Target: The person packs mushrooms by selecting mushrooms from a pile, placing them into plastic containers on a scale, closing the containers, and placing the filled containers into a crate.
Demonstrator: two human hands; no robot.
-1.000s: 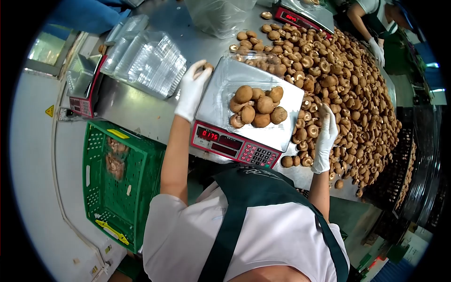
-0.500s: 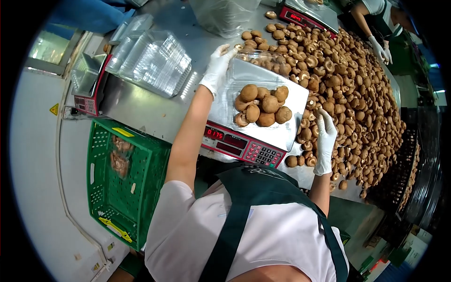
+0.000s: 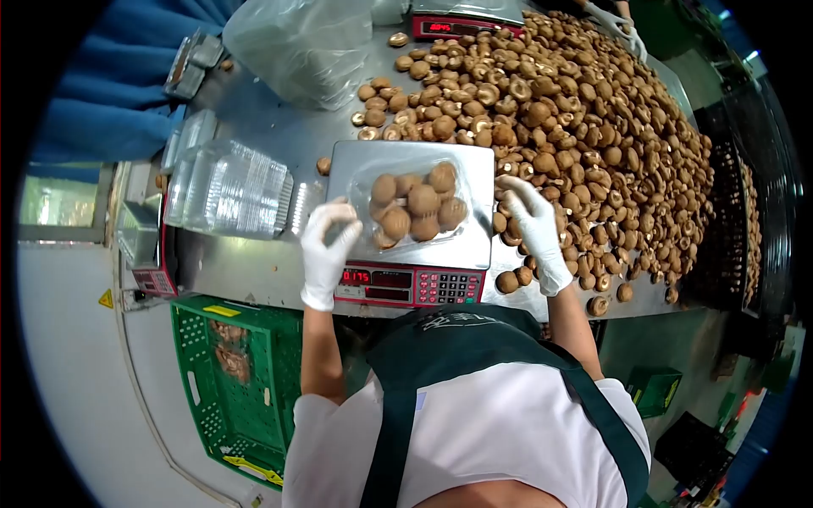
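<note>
A clear plastic clamshell box (image 3: 415, 235) of brown mushrooms (image 3: 423, 201) sits on the steel plate of a red scale (image 3: 356, 295), whose display reads 0.175. Its lid now lies over the mushrooms. My left hand (image 3: 326, 258), in a white glove, is beside the box on the left, fingers curved and apart with nothing in them. On the other side, my gloved right hand (image 3: 537, 237) hovers at the plate's right edge near loose mushrooms, thumb and fingers apart, holding nothing.
A large heap of mushrooms (image 3: 593, 161) covers the table's right side. Stacked clear boxes (image 3: 229, 190) stand at left, with a plastic bag (image 3: 305, 51) behind. A second scale (image 3: 466, 27) is at the back. A green crate (image 3: 229, 389) sits below left. Another person's gloved hands (image 3: 622, 25) are far right.
The box's lid has swung down over the mushrooms. My left hand has let go of the lid and come down to the box's left side. The view has shifted.
</note>
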